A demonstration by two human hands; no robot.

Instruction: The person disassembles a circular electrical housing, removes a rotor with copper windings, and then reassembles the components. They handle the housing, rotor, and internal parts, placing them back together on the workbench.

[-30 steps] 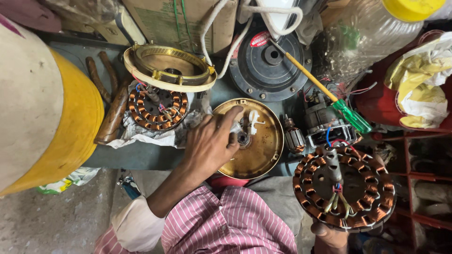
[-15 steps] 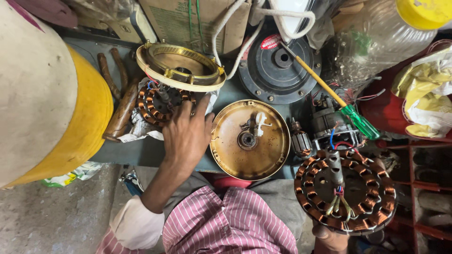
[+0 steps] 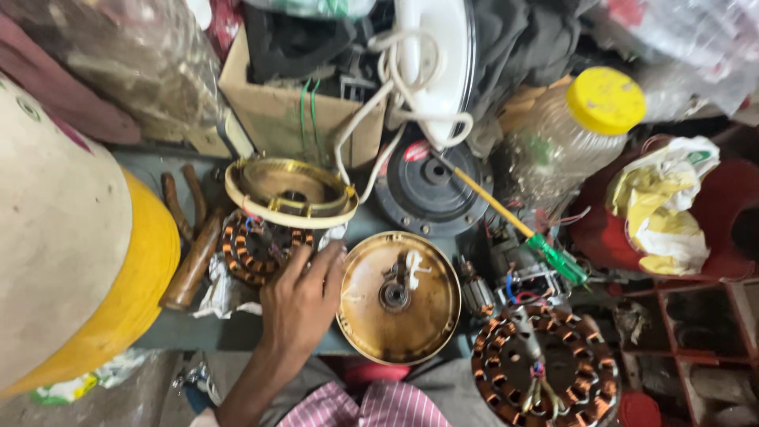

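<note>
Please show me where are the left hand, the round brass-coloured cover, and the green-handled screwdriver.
left hand (image 3: pixel 299 304): head view, back of the hand.
round brass-coloured cover (image 3: pixel 399 297): head view, inner face near its hub.
green-handled screwdriver (image 3: pixel 560 261): head view, green handle.

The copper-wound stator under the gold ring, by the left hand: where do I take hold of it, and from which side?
Grip the stator by its outer rim on the near-left arc, coming from the front edge. The gold ring covers its far side, and the left hand already touches its right edge. The round gold cover crowds that side too; the wooden handles narrow the left.
</note>
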